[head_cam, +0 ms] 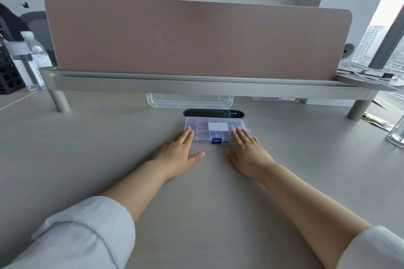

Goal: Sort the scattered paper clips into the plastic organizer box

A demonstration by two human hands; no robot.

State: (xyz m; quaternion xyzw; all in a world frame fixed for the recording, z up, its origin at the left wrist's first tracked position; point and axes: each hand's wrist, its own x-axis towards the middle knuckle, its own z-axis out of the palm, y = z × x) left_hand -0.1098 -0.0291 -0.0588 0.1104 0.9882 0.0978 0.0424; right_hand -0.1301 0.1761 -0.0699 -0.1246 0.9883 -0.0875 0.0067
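The clear plastic organizer box (215,130), lid down, blue latch at its front, sits mid-worktop just before a black oval cable slot (213,113). Its coloured contents are too blurred to identify. The left hand (178,153) and right hand (248,152) lie flat, each grip spread and holding nothing, fingertips covering the box's ends. Bare pale grey worktop (87,148) stretches on both sides.

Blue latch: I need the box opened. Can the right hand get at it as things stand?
Probably yes: the right hand rests flat just beside the blue latch on the organizer box's near edge, with nothing between them.
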